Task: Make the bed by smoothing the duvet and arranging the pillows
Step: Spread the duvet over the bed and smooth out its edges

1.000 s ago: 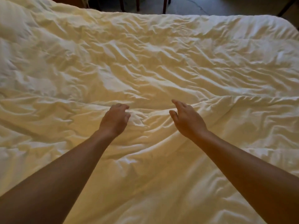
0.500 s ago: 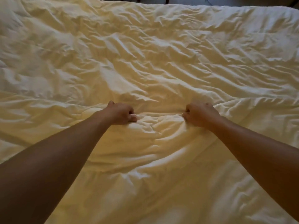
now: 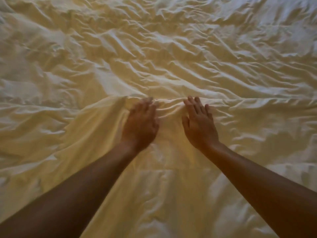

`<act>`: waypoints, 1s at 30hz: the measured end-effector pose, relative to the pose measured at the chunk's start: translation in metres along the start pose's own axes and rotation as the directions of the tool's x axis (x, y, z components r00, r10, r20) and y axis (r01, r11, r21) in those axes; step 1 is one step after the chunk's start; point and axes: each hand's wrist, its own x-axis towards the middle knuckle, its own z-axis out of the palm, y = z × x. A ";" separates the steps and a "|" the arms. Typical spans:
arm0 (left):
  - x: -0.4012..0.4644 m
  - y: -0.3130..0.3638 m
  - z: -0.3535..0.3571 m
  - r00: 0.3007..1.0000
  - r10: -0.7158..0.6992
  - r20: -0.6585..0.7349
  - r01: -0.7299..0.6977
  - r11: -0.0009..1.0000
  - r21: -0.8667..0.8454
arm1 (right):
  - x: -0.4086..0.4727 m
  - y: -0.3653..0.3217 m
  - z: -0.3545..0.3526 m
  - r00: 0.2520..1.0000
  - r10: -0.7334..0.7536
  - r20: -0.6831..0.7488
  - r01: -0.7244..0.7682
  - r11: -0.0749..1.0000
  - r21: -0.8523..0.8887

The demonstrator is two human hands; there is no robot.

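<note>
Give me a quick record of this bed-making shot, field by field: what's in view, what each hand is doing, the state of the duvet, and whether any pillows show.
view: head camera, looking down at the bed
duvet: cream, heavily wrinkled, fills the frame
fold: a raised ridge runs across the middle, at the fingertips
left hand: flat, palm down on the duvet, fingers extended
right hand: flat, palm down on the duvet, fingers spread
hand spacing: side by side, not touching each other
pillows: none in view
task state: smoothing not yet finished
</note>
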 end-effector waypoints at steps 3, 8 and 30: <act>-0.018 0.020 0.030 0.968 0.146 0.203 -0.163 0.984 0.067 | -0.019 0.024 0.012 0.987 -0.058 0.147 0.075 0.991 -0.114; -0.015 -0.044 0.043 0.981 -0.081 0.179 0.025 0.956 0.292 | -0.024 0.133 -0.006 0.949 0.293 0.114 -0.230 0.896 -0.380; -0.244 0.060 0.030 0.894 -0.445 0.060 0.447 0.893 -0.048 | -0.248 0.094 -0.022 0.859 0.501 0.104 -0.467 0.850 -0.242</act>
